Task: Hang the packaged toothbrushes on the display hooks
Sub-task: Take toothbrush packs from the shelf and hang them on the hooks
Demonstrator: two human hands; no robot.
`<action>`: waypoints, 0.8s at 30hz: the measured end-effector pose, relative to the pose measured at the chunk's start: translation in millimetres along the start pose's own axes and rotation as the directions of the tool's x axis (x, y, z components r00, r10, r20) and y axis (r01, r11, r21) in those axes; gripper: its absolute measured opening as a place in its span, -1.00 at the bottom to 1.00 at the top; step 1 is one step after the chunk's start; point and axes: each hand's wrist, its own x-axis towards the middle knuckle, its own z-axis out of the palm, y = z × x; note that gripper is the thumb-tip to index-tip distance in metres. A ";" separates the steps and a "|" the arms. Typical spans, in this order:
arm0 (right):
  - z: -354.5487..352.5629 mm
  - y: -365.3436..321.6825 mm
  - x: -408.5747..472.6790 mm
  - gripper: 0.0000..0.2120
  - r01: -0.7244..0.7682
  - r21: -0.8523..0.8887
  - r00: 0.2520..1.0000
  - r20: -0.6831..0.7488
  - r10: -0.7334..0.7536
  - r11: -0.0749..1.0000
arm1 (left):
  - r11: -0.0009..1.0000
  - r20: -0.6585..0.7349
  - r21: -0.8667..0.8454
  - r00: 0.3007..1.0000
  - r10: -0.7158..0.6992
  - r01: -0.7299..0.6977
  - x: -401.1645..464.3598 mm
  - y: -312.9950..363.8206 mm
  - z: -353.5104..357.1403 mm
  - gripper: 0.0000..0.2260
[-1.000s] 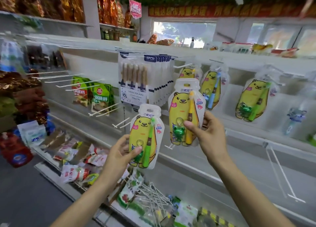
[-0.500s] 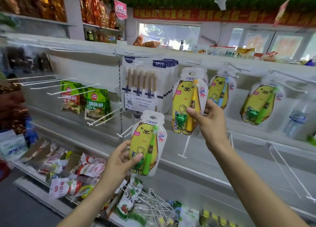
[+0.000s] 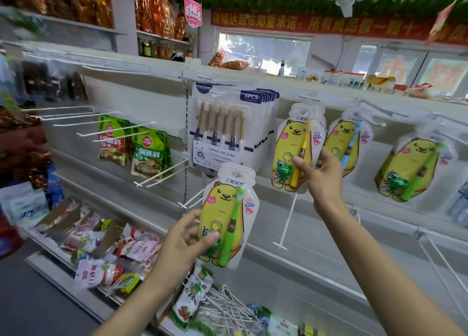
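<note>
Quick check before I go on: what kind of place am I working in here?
Most likely a small grocery shop: display hooks on a shelf wall, hung toothbrush packs, snack packets, and a red banner overhead.

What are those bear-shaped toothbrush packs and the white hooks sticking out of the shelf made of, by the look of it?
The bear pack in the left hand looks like glossy clear plastic over a printed yellow card: it shows glare and see-through edges. The same goes for the pack in the right hand. The hooks look like thin metal wire coated white, straight and rigid, though the coating could be paint or plastic.
</note>
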 end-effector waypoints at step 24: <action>-2.6 44.7 96.3 -0.82 -0.117 -0.346 0.993 -0.051 0.105 0.931 | 1.000 0.095 0.008 0.995 -0.010 0.009 6.6 3.5 20.0 -0.67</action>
